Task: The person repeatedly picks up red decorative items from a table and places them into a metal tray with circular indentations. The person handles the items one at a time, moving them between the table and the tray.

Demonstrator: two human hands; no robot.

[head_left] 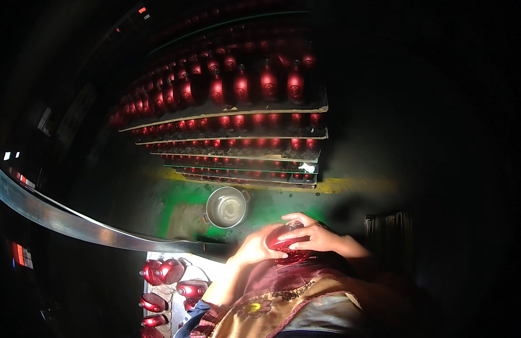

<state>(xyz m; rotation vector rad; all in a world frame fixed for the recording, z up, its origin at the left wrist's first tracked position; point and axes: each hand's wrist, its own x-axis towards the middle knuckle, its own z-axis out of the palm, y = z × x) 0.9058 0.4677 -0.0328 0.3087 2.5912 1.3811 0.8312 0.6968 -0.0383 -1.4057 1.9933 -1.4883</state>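
A glossy dark red bottle is held close in front of my apron. My left hand grips its left side, with the thumb along its lower part. Across its top and right side lies my right hand, fingers bent over the bottle near its dark neck. Part of the bottle is hidden behind my fingers. Just beyond my hands, a round metal pot with side handles sits on the floor; a pale layer shows inside it.
Ahead stands a rack of stacked boards bearing many upright red bottles. A curved metal edge sweeps across the left. Several red bottles lie on a pale surface at lower left. A yellow line crosses the floor.
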